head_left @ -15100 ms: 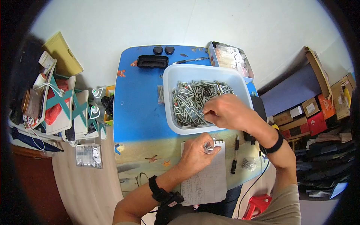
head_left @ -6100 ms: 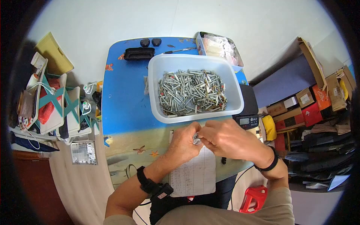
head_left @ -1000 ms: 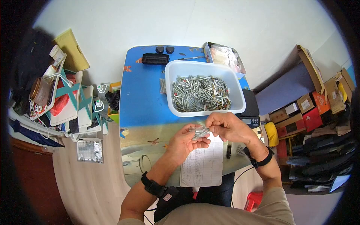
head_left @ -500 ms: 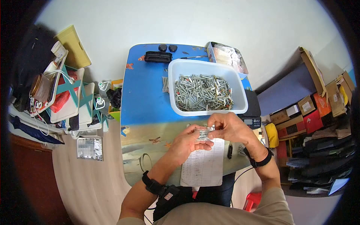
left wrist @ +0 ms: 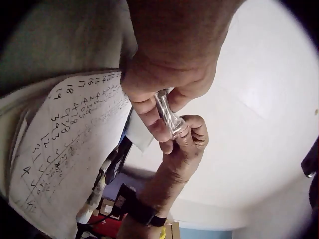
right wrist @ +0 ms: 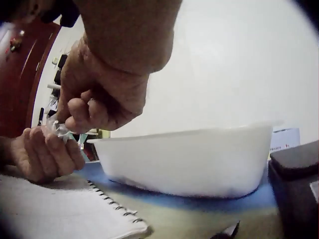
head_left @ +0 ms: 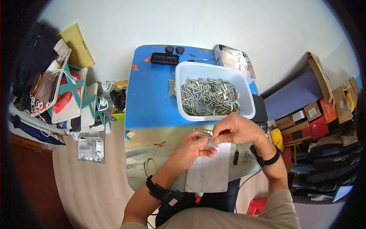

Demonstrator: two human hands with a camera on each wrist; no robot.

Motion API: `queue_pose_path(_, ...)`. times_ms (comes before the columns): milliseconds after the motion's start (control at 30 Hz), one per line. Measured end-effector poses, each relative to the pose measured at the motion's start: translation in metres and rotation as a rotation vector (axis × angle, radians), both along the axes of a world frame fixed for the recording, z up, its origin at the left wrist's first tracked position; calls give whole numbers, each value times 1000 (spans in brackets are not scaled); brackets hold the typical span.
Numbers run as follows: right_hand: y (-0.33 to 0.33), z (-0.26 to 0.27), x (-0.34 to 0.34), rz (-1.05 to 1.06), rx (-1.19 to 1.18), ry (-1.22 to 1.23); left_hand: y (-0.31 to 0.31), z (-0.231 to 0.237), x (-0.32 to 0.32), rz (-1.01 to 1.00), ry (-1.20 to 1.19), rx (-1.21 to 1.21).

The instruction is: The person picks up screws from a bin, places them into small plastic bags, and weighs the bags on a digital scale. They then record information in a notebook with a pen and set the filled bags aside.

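Observation:
Above a handwritten spiral notebook (head_left: 209,171), both hands meet on a small clear plastic bag (head_left: 209,142) with shiny metal screws in it. My left hand (head_left: 189,149) holds the bag between thumb and fingers. The thumb and forefinger of my right hand (head_left: 239,131) pinch the bag's right end. Seen from the left wrist, the bag (left wrist: 171,117) is stretched between the two hands, its plastic creased. Just beyond them stands a translucent white bin (head_left: 248,113), its floor covered by a heap of loose screws (head_left: 209,97).
A black digital scale (head_left: 261,110) sits right of the bin. A pen (head_left: 236,157) and a bag of screws (head_left: 249,156) lie right of the notebook; another filled bag (head_left: 172,87) is left of the bin. At the back are a black tray (head_left: 164,58) and a box of bags (head_left: 236,61).
Fifteen seconds ago my right hand was over the screws in the bin; since then it has come to the bag in my left hand. Over the last second both hands have shifted the bag slightly.

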State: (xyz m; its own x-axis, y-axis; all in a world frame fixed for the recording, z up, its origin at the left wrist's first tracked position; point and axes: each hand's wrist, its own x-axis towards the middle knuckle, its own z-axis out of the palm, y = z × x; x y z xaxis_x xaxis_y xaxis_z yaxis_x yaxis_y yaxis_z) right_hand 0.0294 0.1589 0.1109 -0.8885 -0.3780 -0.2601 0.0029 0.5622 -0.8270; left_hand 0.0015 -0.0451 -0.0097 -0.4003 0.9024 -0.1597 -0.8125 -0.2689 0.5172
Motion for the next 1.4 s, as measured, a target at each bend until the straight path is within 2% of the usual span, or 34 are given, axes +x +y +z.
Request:
queue_pose_path(67,8,4,-11,139,-23,117,2,3,4,61,-9,2)
queue_pose_path(133,14,3,-24,61,-35,104,3,-1,5,91,-51,-9)
queue_pose_path(200,19,-10,-43,-243,140,301,5,-7,4,116,-92,-18)
queue_pose_path(233,21,-15,-54,-247,139,301,5,-10,2,121,-104,25)
queue_pose_path(300,26,-24,-73,-201,425,445,4,-11,0,126,-115,69)
queue_pose_path(433,34,-46,-93,-129,489,510,3,-10,-2,138,-128,89)
queue_pose_path(500,35,-51,-95,65,568,615,3,-9,-2,141,-143,79)
queue_pose_path(800,31,-34,-81,240,735,601,3,-9,-1,155,-146,89)
queue_pose_path(933,29,-34,-79,214,737,573,4,-14,-2,167,-162,101)
queue_pose_path(1033,37,-38,-79,190,595,609,3,-15,-3,183,-163,117)
queue_pose_path(1100,41,-36,-73,69,439,488,4,-14,-4,194,-164,115)
queue_pose_path(1133,40,-33,-69,68,440,487,3,-13,-4,192,-154,117)
queue_pose_path(1200,36,-24,-58,-203,230,255,2,-14,-4,188,-144,119)
queue_pose_path(1233,35,-21,-53,-206,231,255,3,-16,-4,194,-137,131)
queue_pose_path(1300,36,-14,-43,-397,32,55,4,-17,-3,199,-130,146)
queue_pose_path(1333,38,-10,-37,-397,34,56,4,-17,-3,220,-140,140)
queue_pose_path(1400,39,-4,-25,-498,-207,-7,4,-16,-4,242,-150,135)
